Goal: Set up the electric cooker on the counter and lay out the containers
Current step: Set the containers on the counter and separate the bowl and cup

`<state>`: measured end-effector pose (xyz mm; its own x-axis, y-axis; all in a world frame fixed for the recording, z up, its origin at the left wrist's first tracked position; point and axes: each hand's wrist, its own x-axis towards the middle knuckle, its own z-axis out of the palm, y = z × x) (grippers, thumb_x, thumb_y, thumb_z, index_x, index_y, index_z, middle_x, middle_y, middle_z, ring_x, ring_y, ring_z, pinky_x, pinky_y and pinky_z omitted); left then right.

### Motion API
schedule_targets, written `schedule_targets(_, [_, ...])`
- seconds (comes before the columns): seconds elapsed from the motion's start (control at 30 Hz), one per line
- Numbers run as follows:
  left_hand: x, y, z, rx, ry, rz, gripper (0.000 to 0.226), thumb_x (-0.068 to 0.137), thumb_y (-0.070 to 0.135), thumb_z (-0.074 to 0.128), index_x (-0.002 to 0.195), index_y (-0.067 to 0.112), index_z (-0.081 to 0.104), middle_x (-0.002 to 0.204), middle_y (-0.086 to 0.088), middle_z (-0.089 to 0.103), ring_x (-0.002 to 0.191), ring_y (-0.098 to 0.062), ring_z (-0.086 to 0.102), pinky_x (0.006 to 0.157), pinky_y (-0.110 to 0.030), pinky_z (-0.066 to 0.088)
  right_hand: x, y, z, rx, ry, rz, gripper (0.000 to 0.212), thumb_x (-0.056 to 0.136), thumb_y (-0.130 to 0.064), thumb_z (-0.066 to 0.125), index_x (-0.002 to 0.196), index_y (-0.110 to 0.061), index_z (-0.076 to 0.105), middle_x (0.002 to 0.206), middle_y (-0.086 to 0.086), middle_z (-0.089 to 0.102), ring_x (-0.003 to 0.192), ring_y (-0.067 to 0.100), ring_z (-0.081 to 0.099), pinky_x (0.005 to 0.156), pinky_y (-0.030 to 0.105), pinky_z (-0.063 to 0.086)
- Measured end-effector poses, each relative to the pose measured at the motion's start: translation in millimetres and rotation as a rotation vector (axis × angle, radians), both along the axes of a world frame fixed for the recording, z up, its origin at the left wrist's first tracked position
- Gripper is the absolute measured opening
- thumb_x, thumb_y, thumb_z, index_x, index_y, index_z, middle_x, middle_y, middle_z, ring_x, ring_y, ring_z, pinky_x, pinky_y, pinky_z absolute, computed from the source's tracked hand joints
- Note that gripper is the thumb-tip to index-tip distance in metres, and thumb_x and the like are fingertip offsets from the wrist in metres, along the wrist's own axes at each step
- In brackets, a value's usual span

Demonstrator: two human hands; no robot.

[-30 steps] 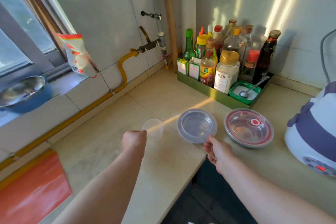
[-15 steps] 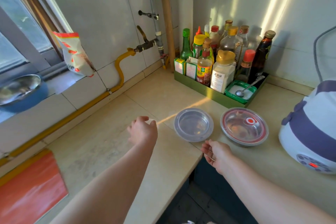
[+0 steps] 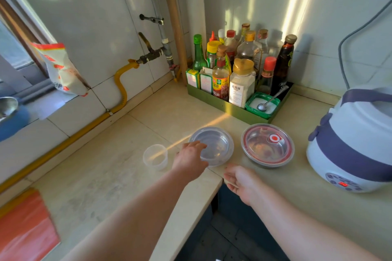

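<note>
The white and purple electric cooker [image 3: 352, 140] stands on the counter at the right, a red light on its front panel. Left of it sits a steel bowl [image 3: 267, 145] with a clear, red-rimmed lid. Beside that is a round clear plastic container [image 3: 216, 146] with its lid on. My left hand [image 3: 189, 160] rests its fingers on that container's left rim. A small clear cup [image 3: 155, 157] stands upright and free just left of my left hand. My right hand [image 3: 239, 180] hovers at the counter's front edge, fingers relaxed, holding nothing.
A green tray [image 3: 233, 110] of sauce bottles and a salt tub with a spoon fills the back corner. A yellow gas hose [image 3: 121, 89] runs along the left wall. An orange board [image 3: 25, 229] lies at the near left. The cooker's grey cord [image 3: 347, 48] climbs the right wall.
My left hand has let go of the small cup, which now stands on the counter, and has moved right onto the clear container's rim. My right hand has stayed by the counter edge.
</note>
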<state>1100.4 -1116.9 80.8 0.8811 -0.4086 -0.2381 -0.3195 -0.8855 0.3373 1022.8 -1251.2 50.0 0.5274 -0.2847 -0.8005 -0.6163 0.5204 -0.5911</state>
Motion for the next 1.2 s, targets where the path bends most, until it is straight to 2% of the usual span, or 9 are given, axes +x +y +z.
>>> schedule_targets(0.07, [-1.7, 0.9, -3.3, 0.051, -0.019, -0.031, 0.063, 0.087, 0.029, 0.063, 0.145, 0.031, 0.038, 0.157, 0.006, 0.029, 0.144, -0.018, 0.022, 0.113, -0.040, 0.028, 1.2, 2.5, 2.0, 0.009, -0.024, 0.021, 0.015, 0.089, -0.005, 0.052, 0.089, -0.016, 0.061, 0.090, 0.003, 0.064, 0.093, 0.015, 0.060, 0.063, 0.025, 0.045])
schedule_targets(0.2, [-5.3, 0.4, -8.3, 0.099, -0.072, -0.039, 0.064, 0.087, 0.027, 0.065, 0.145, 0.032, 0.038, 0.156, 0.007, 0.031, 0.143, -0.016, 0.023, 0.112, -0.039, 0.028, 0.9, 7.1, 4.0, 0.029, -0.060, 0.031, 0.023, 0.090, -0.003, 0.049, 0.087, -0.023, 0.059, 0.096, 0.003, 0.062, 0.096, 0.016, 0.058, 0.065, 0.026, 0.044])
schedule_targets(0.37, [-7.7, -2.9, -9.5, 0.119, -0.197, -0.041, 0.064, 0.084, 0.035, 0.068, 0.141, 0.029, 0.041, 0.145, 0.008, 0.046, 0.136, -0.017, 0.035, 0.105, -0.036, 0.032, -1.8, 6.1, 6.8, 0.062, -0.105, 0.026, 0.028, 0.090, -0.001, 0.045, 0.092, -0.024, 0.061, 0.091, 0.001, 0.061, 0.093, 0.014, 0.057, 0.069, 0.026, 0.044])
schedule_targets(0.5, [-8.4, -3.1, -8.8, 0.137, -0.264, -0.034, 0.058, 0.084, 0.041, 0.066, 0.137, 0.031, 0.044, 0.139, 0.009, 0.052, 0.126, -0.020, 0.046, 0.099, -0.035, 0.038, -3.1, 4.9, 8.8, 0.060, -0.134, 0.042, 0.031, 0.090, 0.000, 0.045, 0.100, -0.026, 0.061, 0.096, 0.000, 0.061, 0.092, 0.013, 0.058, 0.069, 0.026, 0.043])
schedule_targets(0.67, [-7.2, -0.1, -0.5, 0.009, -0.352, 0.001, 0.045, 0.088, 0.040, 0.054, 0.133, 0.031, 0.053, 0.131, 0.010, 0.060, 0.112, -0.021, 0.060, 0.091, -0.031, 0.044, -1.9, 2.5, 9.1, 0.038, -0.118, 0.025, 0.025, 0.091, -0.003, 0.047, 0.099, -0.023, 0.060, 0.090, 0.000, 0.060, 0.087, 0.012, 0.057, 0.068, 0.024, 0.044])
schedule_targets(0.83, [-1.9, 4.7, 18.6, -0.171, -0.355, 0.215, 0.032, 0.095, 0.034, 0.051, 0.124, 0.023, 0.063, 0.115, -0.005, 0.070, 0.101, -0.029, 0.065, 0.083, -0.033, 0.049, -1.4, -1.7, 3.8, -0.034, -0.029, -0.023, 0.019, 0.094, -0.008, 0.048, 0.109, -0.016, 0.056, 0.087, 0.000, 0.058, 0.088, 0.013, 0.059, 0.063, 0.023, 0.043])
schedule_targets(1.03, [5.5, 14.1, 21.6, -0.191, -0.333, 0.311, 0.027, 0.097, 0.029, 0.048, 0.117, 0.024, 0.066, 0.104, -0.008, 0.073, 0.098, -0.032, 0.064, 0.083, -0.033, 0.049, 5.4, -2.4, 0.2, -0.045, 0.005, -0.033, 0.022, 0.094, -0.012, 0.052, 0.115, -0.013, 0.057, 0.101, 0.003, 0.061, 0.091, 0.014, 0.060, 0.062, 0.025, 0.045])
schedule_targets(1.13, [6.4, 20.5, 20.1, -0.174, -0.356, 0.313, 0.023, 0.097, 0.027, 0.047, 0.105, 0.020, 0.068, 0.089, -0.009, 0.073, 0.086, -0.033, 0.062, 0.082, -0.032, 0.043, 10.0, -0.5, -0.6, -0.030, 0.015, -0.022, 0.019, 0.093, -0.017, 0.056, 0.111, -0.010, 0.058, 0.089, 0.002, 0.059, 0.079, 0.011, 0.060, 0.062, 0.024, 0.045])
schedule_targets(1.2, [6.5, 25.2, 21.8, -0.168, -0.362, 0.328, 0.023, 0.097, 0.027, 0.047, 0.101, 0.020, 0.068, 0.083, -0.008, 0.072, 0.082, -0.033, 0.061, 0.081, -0.033, 0.043, 13.7, 2.0, -1.0, -0.027, 0.019, -0.018, 0.021, 0.093, -0.020, 0.058, 0.111, -0.008, 0.058, 0.089, 0.003, 0.060, 0.073, 0.010, 0.058, 0.061, 0.023, 0.044])
